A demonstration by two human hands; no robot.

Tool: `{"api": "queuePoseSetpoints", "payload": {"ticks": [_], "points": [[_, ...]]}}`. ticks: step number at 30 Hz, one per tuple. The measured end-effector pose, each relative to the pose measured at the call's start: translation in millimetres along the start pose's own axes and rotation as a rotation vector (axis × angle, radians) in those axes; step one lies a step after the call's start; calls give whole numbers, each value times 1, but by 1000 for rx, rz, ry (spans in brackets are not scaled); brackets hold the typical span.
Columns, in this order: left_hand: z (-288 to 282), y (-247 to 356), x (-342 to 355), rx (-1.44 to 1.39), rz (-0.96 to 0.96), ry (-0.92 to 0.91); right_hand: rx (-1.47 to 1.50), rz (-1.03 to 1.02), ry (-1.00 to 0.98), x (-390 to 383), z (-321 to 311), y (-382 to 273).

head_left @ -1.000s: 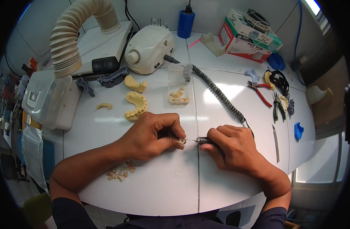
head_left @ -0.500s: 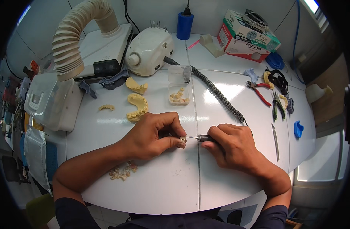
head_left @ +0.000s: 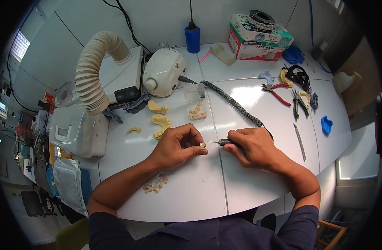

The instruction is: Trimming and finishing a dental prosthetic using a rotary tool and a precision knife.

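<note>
My left hand [head_left: 180,146] pinches a small pale tooth-like piece [head_left: 202,145] between fingertips and thumb. My right hand [head_left: 251,148] grips a dark rotary handpiece [head_left: 224,142], its thin metal bit pointing left, a little apart from the piece. A coiled cord [head_left: 232,104] runs back to a white motor unit [head_left: 166,68]. Beyond my left hand lie yellow dental casts [head_left: 161,132] and an open clear box [head_left: 197,114] holding small pieces. Near my left forearm is a heap of small pale bits [head_left: 155,184]. A slim metal blade [head_left: 299,141] lies right of my right hand.
A ribbed hose [head_left: 89,79] arches over a plastic case [head_left: 78,133] at left. Mask boxes [head_left: 259,46] stand at back, near a blue cylinder [head_left: 192,41]. Red pliers [head_left: 282,96], green pliers [head_left: 299,106] and a blue plastic piece [head_left: 326,125] lie at right.
The head view has shifted, moving the bench's items within the picture. My hands have drawn slightly apart: the bit, earlier touching the small piece, now sits clear of it.
</note>
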State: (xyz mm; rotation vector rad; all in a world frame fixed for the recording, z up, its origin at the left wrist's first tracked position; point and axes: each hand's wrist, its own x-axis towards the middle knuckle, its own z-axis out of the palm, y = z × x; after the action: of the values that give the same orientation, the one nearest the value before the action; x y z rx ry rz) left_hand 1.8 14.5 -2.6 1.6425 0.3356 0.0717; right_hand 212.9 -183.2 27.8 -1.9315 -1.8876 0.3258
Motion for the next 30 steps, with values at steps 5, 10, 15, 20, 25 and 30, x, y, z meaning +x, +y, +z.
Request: {"api": "queuePoseSetpoints", "payload": {"ticks": [5, 10, 15, 20, 25, 30], "points": [[0, -3, -1, -62, -17, 1, 14, 4, -24, 1, -1, 1], [-1, -3, -2, -81, -1, 4, 44, 5, -28, 1, -1, 3], [0, -6, -3, -93, -4, 6, 61, 14, -47, -2, -3, 5], [0, -5, -1, -108, 19, 19, 71, 17, -58, 0, -4, 8], [-1, -4, -3, -108, -1, 25, 66, -4, -51, -1, -1, 9], [-2, -7, -4, -110, 34, 28, 31, -6, -46, -3, 3, 5]]}}
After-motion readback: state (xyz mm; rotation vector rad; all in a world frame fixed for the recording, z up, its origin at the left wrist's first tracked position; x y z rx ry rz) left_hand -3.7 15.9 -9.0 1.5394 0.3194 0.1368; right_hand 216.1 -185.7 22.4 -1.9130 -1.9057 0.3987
